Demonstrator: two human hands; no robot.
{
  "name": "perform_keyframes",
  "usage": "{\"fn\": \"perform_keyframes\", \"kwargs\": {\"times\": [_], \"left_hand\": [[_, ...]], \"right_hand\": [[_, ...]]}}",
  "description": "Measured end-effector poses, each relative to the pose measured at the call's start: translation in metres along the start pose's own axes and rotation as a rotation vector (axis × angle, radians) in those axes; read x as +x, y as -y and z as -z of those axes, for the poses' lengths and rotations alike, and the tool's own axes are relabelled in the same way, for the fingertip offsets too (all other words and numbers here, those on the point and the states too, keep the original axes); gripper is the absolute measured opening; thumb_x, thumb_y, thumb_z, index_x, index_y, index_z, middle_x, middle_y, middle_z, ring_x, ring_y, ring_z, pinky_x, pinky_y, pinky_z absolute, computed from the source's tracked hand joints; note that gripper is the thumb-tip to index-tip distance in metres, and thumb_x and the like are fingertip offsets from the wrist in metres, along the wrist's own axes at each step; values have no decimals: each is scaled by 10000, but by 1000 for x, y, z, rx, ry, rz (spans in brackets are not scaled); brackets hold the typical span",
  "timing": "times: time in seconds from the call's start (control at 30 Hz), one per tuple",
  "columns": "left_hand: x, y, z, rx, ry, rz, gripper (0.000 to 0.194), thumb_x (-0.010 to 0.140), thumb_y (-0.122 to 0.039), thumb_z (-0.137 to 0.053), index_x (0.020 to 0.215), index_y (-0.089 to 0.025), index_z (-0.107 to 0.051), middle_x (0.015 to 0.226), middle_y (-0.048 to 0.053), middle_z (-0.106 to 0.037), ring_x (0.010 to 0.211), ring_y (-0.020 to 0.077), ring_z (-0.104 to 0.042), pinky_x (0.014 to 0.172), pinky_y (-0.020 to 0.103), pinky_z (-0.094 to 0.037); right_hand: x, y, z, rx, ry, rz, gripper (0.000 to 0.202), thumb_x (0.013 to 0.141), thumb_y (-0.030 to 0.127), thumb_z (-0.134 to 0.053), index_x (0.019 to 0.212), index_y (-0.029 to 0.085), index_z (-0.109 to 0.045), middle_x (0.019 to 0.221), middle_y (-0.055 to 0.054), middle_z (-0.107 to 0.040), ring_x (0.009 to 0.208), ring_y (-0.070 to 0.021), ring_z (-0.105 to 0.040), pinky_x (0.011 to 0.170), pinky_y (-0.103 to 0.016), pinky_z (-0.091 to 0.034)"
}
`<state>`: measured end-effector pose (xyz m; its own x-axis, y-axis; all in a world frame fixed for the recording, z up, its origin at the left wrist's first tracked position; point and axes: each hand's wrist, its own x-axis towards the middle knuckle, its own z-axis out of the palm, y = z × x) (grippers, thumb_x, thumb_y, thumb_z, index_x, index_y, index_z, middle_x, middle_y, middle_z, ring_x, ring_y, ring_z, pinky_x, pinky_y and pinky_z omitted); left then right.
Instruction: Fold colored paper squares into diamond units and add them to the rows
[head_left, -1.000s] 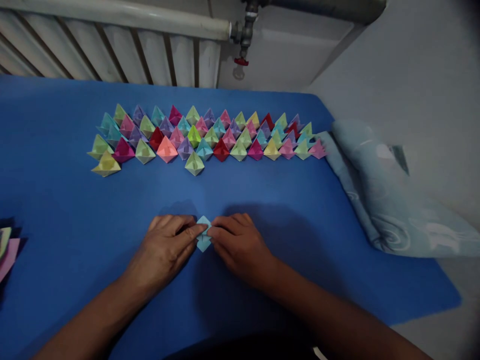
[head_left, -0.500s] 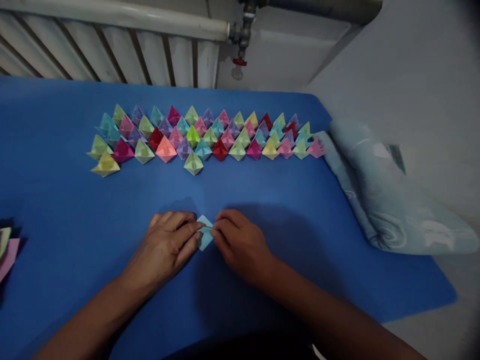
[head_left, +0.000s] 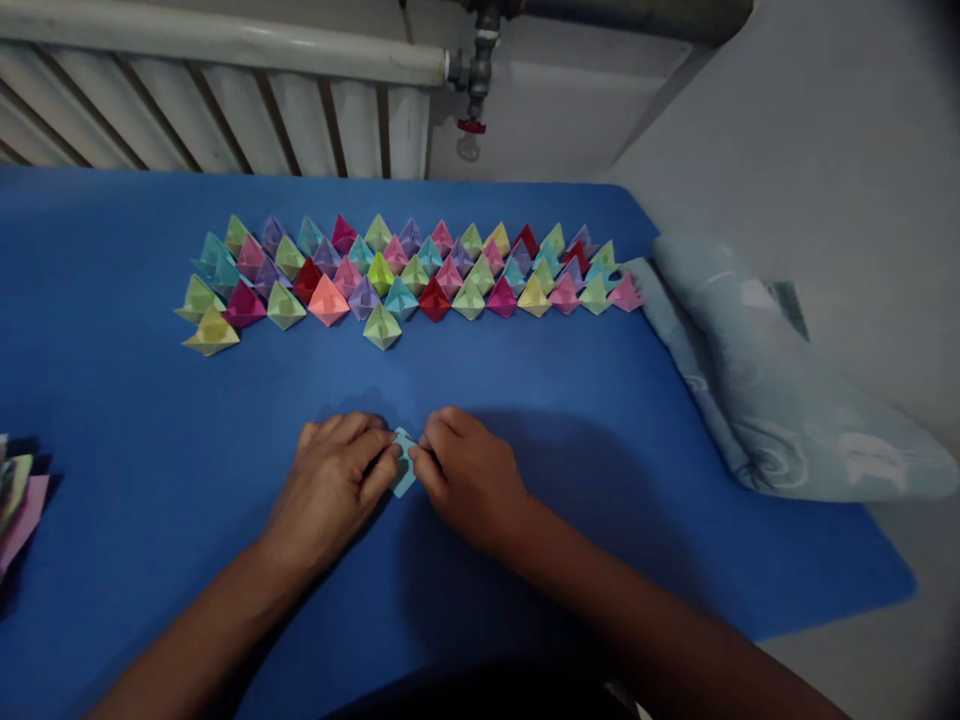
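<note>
A small light-blue folded paper (head_left: pixel 403 474) lies between my two hands, low over the blue surface. My left hand (head_left: pixel 330 485) pinches its left side, with thumb and fingers closed. From the right, my right hand (head_left: pixel 472 475) grips the opposite side with bent fingers. The fingertips cover much of the paper, so its exact folds are hard to make out. Beyond the hands stand several rows of folded paper boats (head_left: pixel 401 299) in many colours. One pale green boat (head_left: pixel 382 328) sits in front of the rows, and a yellow boat (head_left: pixel 212 333) is at their left end.
Loose coloured paper sheets (head_left: pixel 22 510) lie at the left edge of the blue surface (head_left: pixel 150 420). A folded grey-green blanket (head_left: pixel 750 400) rests at the right against the wall. Behind are a white radiator (head_left: pixel 225 110) and a pipe valve with a red handle (head_left: pixel 472 126).
My right hand has shifted slightly left and up, closer to my left hand. Less of the light-blue paper shows between the fingers. The whole view has shifted a little.
</note>
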<state>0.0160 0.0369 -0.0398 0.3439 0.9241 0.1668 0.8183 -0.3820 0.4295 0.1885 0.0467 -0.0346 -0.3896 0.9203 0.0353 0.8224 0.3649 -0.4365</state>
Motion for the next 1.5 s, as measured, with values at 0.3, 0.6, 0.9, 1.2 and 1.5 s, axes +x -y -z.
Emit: {"fn": "perform_keyframes", "kwargs": {"times": [0.3, 0.6, 0.9, 1.2, 1.5], "left_hand": [[3, -2, -3, 5, -8, 84, 182, 913, -304, -502, 832, -198, -625, 800, 16, -620, 753, 186, -567, 712, 354, -388], [0, 5, -8, 14, -64, 50, 149, 933, -340, -507, 942, -210, -580, 844, 22, -646, 791, 197, -603, 730, 361, -422], [-9, -8, -10, 317, -168, -262, 257, 961, -166, -413, 997, -132, -665, 941, 116, -702, 782, 245, -600, 681, 386, -400], [-41, -27, -10, 485, -64, -183, 443, 900, -41, -323, 1242, -114, -595, 1178, 165, -675, 1004, 279, -628, 882, 460, -395], [-53, -36, -12, 496, -50, -26, 465, 898, -47, -291, 1240, -99, -602, 1257, 187, -640, 1081, 293, -624, 919, 471, -397]], "right_hand": [[5, 5, 3, -44, 42, -28, 139, 917, 249, -532, 832, 174, -613, 866, -62, -605, 801, -172, -566, 618, -274, -397], [8, 3, 10, 20, 110, -74, 83, 899, 251, -581, 849, 186, -589, 865, -28, -579, 743, -147, -531, 597, -270, -347], [4, -2, 7, -33, 47, 68, 146, 945, 247, -514, 903, 176, -635, 897, -51, -595, 795, -170, -498, 684, -298, -344], [-3, -18, 2, 47, -62, 45, 163, 885, 379, -628, 869, 218, -643, 1255, -38, -587, 1164, -267, -437, 910, -426, -301], [-5, -30, 13, 65, 2, 63, 107, 871, 331, -624, 892, 228, -640, 1357, -35, -535, 1239, -290, -386, 934, -447, -298]]}}
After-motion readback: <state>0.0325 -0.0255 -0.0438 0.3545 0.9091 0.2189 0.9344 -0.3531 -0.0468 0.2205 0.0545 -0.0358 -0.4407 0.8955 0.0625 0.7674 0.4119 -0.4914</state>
